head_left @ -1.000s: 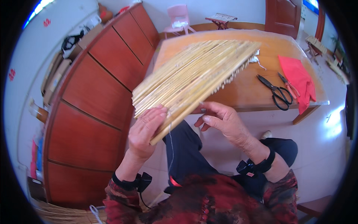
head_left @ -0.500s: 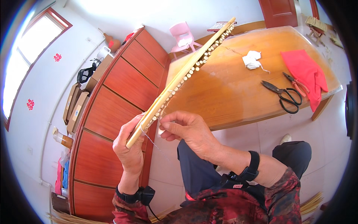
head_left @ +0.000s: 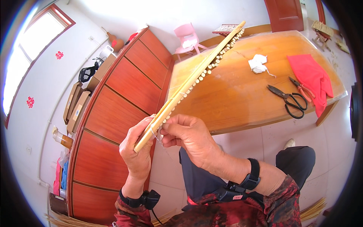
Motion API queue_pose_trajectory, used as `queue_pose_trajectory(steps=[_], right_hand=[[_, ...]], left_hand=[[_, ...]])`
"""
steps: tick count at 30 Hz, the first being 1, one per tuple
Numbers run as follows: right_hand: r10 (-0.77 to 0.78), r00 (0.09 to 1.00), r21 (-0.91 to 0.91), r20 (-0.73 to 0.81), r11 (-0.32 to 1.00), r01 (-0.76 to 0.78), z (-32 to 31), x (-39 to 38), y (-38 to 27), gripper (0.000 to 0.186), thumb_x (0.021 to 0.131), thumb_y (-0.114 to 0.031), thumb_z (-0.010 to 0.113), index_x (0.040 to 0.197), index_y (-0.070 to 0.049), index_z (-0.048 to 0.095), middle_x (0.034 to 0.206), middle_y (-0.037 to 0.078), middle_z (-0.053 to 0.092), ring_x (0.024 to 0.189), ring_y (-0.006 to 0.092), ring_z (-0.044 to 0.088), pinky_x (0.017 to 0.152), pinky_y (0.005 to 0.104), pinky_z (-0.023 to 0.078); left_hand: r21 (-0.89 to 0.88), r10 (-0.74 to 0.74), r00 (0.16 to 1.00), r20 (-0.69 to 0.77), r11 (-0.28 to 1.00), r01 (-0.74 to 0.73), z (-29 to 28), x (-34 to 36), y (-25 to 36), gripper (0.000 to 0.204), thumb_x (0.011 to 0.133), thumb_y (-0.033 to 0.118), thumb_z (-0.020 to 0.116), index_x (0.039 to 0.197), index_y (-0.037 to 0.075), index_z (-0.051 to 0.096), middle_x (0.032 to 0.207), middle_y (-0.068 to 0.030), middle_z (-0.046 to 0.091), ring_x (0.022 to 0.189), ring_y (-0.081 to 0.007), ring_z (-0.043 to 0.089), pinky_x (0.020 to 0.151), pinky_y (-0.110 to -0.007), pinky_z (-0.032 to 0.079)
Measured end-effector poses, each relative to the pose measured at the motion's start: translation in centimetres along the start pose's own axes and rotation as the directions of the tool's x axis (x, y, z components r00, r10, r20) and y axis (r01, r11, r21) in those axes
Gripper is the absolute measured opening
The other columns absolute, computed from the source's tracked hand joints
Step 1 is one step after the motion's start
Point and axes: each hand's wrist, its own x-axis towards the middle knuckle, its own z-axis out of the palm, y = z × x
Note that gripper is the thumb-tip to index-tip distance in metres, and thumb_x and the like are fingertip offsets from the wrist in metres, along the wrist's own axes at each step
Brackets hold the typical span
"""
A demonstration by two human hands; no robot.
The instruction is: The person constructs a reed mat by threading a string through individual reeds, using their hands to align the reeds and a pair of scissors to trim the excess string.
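A long bundle of pale straw stalks [head_left: 192,80] slants up and away to the right, with a row of round cut stalk ends along its right side. My left hand [head_left: 137,142] is wrapped around its near end. Just right of that end, the fingers of my right hand [head_left: 187,136] are pinched together against the stalks. A thin pale thread [head_left: 154,131] loops around the bundle close to my right fingertips and trails downward. What my right fingers pinch is mostly hidden; the thread runs right by them.
Beyond the bundle stands a wooden table [head_left: 234,98] bearing black scissors [head_left: 289,99], red-handled pliers [head_left: 301,89], a red cloth [head_left: 312,77] and a crumpled white cloth [head_left: 258,63]. A red-brown cabinet [head_left: 113,109] is at the left. A pink chair [head_left: 186,39] stands behind.
Both hands and the bundle have shifted slightly right in the view. My right fingers have come in closer to the bundle's near end, and the thread's loop looks tighter beside them.
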Motion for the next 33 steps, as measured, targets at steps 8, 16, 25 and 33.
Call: queue_pose_trajectory(steps=[8, 16, 25, 33], right_hand=[[-0.084, 0.993, -0.061, 0.077, 0.994, 0.089, -0.1, 0.6, -0.4, 0.012, 0.086, -0.014, 0.058, 0.088, -0.002, 0.058, 0.082, 0.004, 0.060, 0.070, 0.0117, 0.057, 0.069, 0.0267, 0.048], [-0.251, 0.967, -0.197, 0.048, 0.947, 0.256, 1.8, 2.2, -0.1, 0.009, 0.083, -0.007, 0.061, 0.087, 0.000, 0.059, 0.074, -0.001, 0.055, 0.064, 0.0028, 0.047, 0.056, 0.0162, 0.039], [-0.283, 0.958, -0.106, -0.039, 0.955, 0.278, 0.7, 1.7, 0.6, 0.005, 0.083, -0.006, 0.060, 0.082, -0.002, 0.057, 0.073, -0.001, 0.056, 0.066, 0.0044, 0.049, 0.060, 0.0189, 0.041], [-0.527, 0.832, -0.352, 0.172, 0.756, 0.551, -2.1, 0.9, 1.9, 0.005, 0.081, -0.001, 0.059, 0.083, -0.003, 0.054, 0.087, 0.001, 0.056, 0.072, 0.0061, 0.051, 0.064, 0.0216, 0.043]], left_hand=[[0.016, -0.003, 0.998, -0.061, 1.000, 0.004, -0.9, 2.2, 0.4, 0.024, 0.083, 0.009, 0.062, 0.104, -0.003, 0.058, 0.099, -0.0115, 0.063, 0.092, -0.0161, 0.059, 0.081, -0.027, 0.047], [-0.074, -0.101, 0.990, -0.094, 0.993, 0.094, -0.4, 3.0, 1.0, 0.026, 0.084, 0.010, 0.062, 0.106, -0.004, 0.058, 0.096, -0.0074, 0.062, 0.087, -0.0110, 0.056, 0.075, -0.023, 0.046], [-0.025, -0.030, 0.999, -0.035, 0.999, 0.029, 0.5, 2.4, 0.8, 0.025, 0.081, 0.003, 0.063, 0.104, -0.003, 0.059, 0.099, -0.0110, 0.063, 0.088, -0.0146, 0.060, 0.077, -0.024, 0.048], [-0.027, -0.032, 0.999, -0.009, 0.999, 0.032, 0.9, 2.3, 1.0, 0.027, 0.079, 0.001, 0.064, 0.105, -0.002, 0.059, 0.098, -0.0100, 0.064, 0.087, -0.0151, 0.061, 0.076, -0.024, 0.048]])
